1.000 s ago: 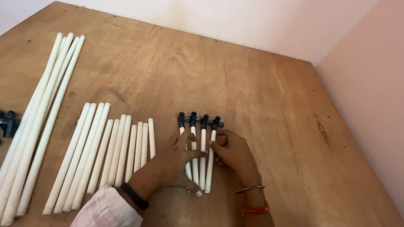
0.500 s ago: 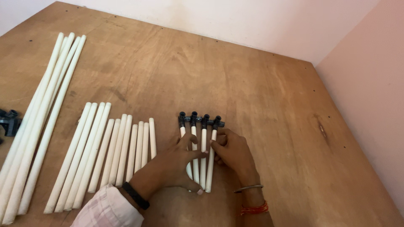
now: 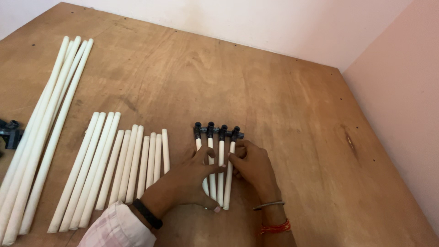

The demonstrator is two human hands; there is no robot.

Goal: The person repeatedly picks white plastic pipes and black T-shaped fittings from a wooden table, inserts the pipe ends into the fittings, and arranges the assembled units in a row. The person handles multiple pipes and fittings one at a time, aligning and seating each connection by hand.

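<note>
Several short white pipes [image 3: 221,158] with black connectors [image 3: 217,131] on their far ends lie side by side on the wooden board [image 3: 256,91]. My left hand [image 3: 185,180] rests across these pipes from the left, its thumb under their near ends and fingers over the middle. My right hand [image 3: 254,167] presses on the rightmost pipes from the right, fingertips meeting my left hand's. Both hands grip the bundle flat on the board.
To the left lies a row of medium white pipes [image 3: 116,167], and further left a bundle of long white pipes [image 3: 43,123]. A black fitting [image 3: 10,133] sits at the left edge. A pink wall [image 3: 402,105] borders the board on the right.
The hands and the pipes with connectors hold nearly the same place; my fingers have shifted slightly on the pipes.
</note>
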